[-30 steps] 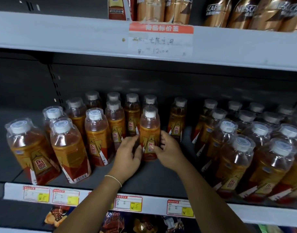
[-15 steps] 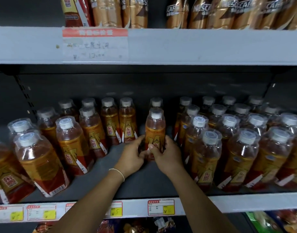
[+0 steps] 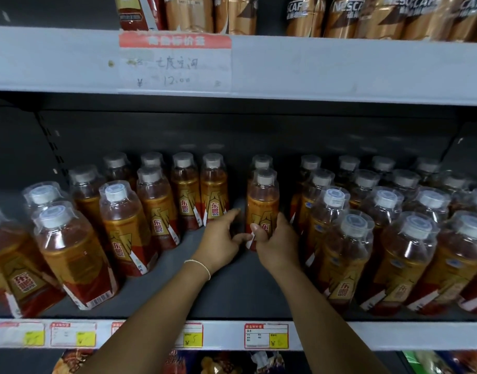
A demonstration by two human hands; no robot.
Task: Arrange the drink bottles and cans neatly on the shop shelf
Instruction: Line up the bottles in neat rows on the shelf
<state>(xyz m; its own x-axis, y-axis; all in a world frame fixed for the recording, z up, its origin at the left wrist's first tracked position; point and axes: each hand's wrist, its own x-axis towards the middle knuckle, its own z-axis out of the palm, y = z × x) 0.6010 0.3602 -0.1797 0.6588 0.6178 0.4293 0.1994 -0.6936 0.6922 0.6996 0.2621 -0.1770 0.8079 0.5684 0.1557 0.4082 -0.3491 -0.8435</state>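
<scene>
An amber drink bottle (image 3: pixel 262 203) with a white cap and gold-red label stands upright in a gap in the middle of the dark shelf (image 3: pixel 232 290). My right hand (image 3: pixel 276 242) grips its lower part from the right. My left hand (image 3: pixel 223 241) is at its lower left, thumb touching the base, index finger stretched up beside it. Another like bottle (image 3: pixel 262 161) stands right behind it. Rows of the same bottles fill the shelf on the left (image 3: pixel 123 225) and on the right (image 3: pixel 348 238).
A white shelf edge with a handwritten price tag (image 3: pixel 175 63) hangs above, carrying gold coffee cans (image 3: pixel 367 14). Yellow price labels (image 3: pixel 267 336) line the front rail. Snack packets (image 3: pixel 221 363) sit on the shelf below. Bare shelf floor lies in front of the held bottle.
The held bottle has been slid to the right, away from the left group and closer to the right rows. My left hand's fingers have loosened from it. The view has shifted.
</scene>
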